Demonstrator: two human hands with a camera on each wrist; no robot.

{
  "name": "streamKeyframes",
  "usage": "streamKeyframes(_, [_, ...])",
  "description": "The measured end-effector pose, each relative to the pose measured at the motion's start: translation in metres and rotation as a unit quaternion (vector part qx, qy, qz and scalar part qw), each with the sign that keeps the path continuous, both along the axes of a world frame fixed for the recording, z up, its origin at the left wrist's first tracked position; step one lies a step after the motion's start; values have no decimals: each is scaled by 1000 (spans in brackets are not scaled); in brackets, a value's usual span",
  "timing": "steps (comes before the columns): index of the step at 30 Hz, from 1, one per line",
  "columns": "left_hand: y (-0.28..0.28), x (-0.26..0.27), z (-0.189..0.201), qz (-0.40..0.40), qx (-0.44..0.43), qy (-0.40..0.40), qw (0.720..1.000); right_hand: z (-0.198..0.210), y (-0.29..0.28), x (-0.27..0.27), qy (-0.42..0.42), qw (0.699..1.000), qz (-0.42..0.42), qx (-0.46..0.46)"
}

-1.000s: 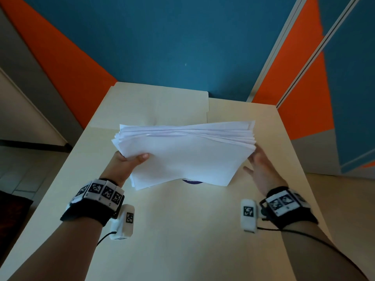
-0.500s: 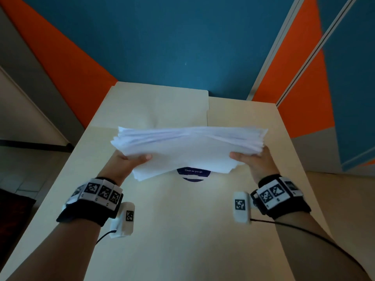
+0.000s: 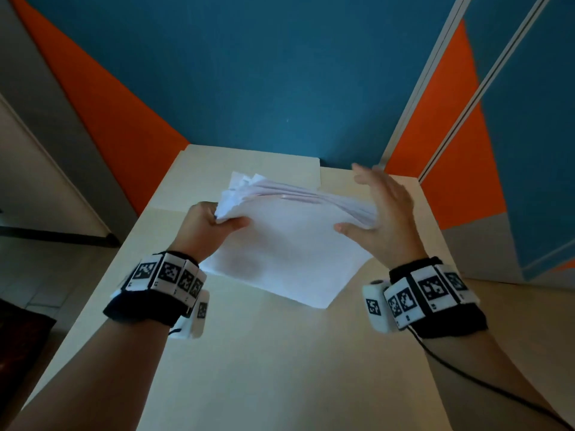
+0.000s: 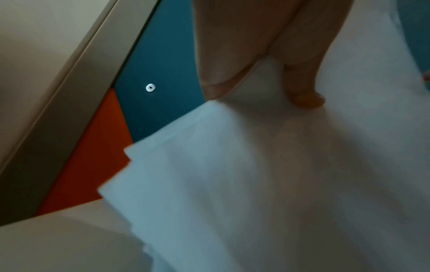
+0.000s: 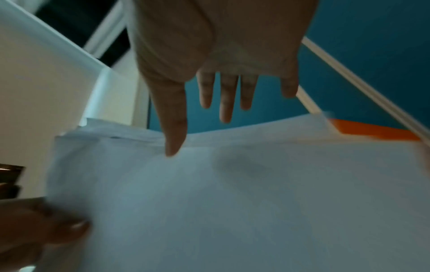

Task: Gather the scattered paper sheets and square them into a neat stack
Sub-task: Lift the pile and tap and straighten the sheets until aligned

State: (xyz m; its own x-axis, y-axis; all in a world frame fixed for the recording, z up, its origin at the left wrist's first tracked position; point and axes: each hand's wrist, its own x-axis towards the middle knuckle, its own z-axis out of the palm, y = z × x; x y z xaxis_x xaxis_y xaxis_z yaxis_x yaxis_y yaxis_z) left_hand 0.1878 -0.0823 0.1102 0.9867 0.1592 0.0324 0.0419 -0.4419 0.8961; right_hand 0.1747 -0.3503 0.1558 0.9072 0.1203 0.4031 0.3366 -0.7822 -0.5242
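Blue and orange walls back our pale surface (image 3: 280, 368). Our left hand (image 3: 208, 228) pinches the paper stack (image 3: 289, 244) above it; our right hand (image 3: 385, 219), fingers straight, touches its right edge.

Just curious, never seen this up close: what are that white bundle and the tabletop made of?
The stack of sheets looks like thin matte white paper: fanned edges, bending in the left hand. The table seems pale laminate or wood, smooth, low sheen; can't tell which.
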Motion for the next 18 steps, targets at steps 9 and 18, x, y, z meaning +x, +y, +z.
streamKeyframes(9, [3, -10, 19, 92, -51, -131, 986, 22, 1, -5, 190, 977, 37, 93])
streamKeyframes(18, [-26, -33, -1, -28, -329, 17, 944, -20, -1, -36, 208, 912, -18, 353])
